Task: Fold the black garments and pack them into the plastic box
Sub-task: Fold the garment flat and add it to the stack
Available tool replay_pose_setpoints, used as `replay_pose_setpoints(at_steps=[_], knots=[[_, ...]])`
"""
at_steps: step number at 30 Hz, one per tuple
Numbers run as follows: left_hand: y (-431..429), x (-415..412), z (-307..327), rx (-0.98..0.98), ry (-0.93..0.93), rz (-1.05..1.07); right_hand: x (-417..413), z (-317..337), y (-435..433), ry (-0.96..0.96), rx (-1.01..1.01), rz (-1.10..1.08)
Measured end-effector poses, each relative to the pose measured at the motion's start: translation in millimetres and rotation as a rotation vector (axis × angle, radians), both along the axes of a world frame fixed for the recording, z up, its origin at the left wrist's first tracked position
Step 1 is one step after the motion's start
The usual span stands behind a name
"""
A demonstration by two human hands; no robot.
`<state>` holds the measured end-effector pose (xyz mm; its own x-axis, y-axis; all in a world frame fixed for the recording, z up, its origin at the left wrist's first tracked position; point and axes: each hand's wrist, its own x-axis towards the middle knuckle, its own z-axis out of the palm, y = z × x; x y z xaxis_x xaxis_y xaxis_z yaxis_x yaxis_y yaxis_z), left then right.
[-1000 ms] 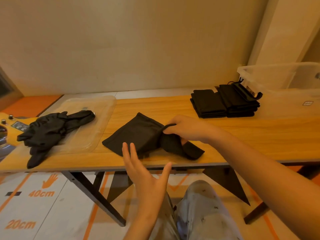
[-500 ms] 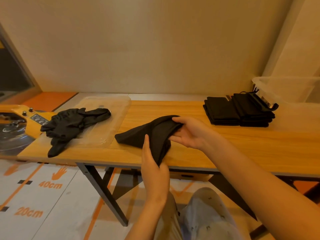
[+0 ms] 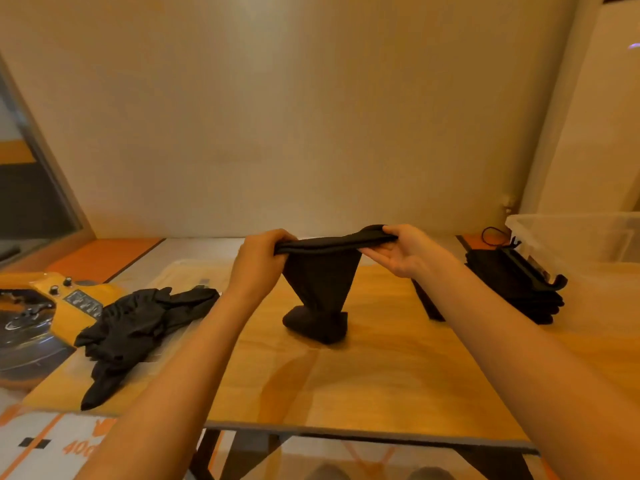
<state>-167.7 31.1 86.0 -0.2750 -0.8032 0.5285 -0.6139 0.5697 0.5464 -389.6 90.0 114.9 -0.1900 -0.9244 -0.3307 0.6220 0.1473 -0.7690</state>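
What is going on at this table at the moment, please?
A person holds a black garment up by its top edge, the left hand and right hand each gripping one end, while its lower end rests bunched on the wooden table. A heap of unfolded black garments lies to the left; a stack of folded ones sits at the right beside the clear plastic box.

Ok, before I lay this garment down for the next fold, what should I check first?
1. Left hand grips the held garment at its top edge: ok.
2. Right hand pinches the other end: ok.
3. Garment hangs straight: not ok, lower end bunched on the table.
4. Bare table in front for laying it: ok.
5. Folded stack sits apart from that spot: ok.
6. Room inside the plastic box: cannot tell.
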Motion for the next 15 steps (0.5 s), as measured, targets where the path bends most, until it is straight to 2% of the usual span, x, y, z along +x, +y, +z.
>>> replay_pose_setpoints(at_steps=[4,9,13,15], knots=[[-65,-20,51,-0.056,-0.060,0.020,-12,27,-52,0.048,-0.048,-0.028],[-105,-34,98,-0.181,0.046,0.029,-20,70,-89,0.094,-0.196,-0.065],[-93,-33,101,-0.273,0.088,-0.022,-18,79,-73,0.123,-0.301,-0.147],[-70,-25,74,-0.292,0.101,-0.063,-14,56,-48,0.130,-0.269,-0.175]])
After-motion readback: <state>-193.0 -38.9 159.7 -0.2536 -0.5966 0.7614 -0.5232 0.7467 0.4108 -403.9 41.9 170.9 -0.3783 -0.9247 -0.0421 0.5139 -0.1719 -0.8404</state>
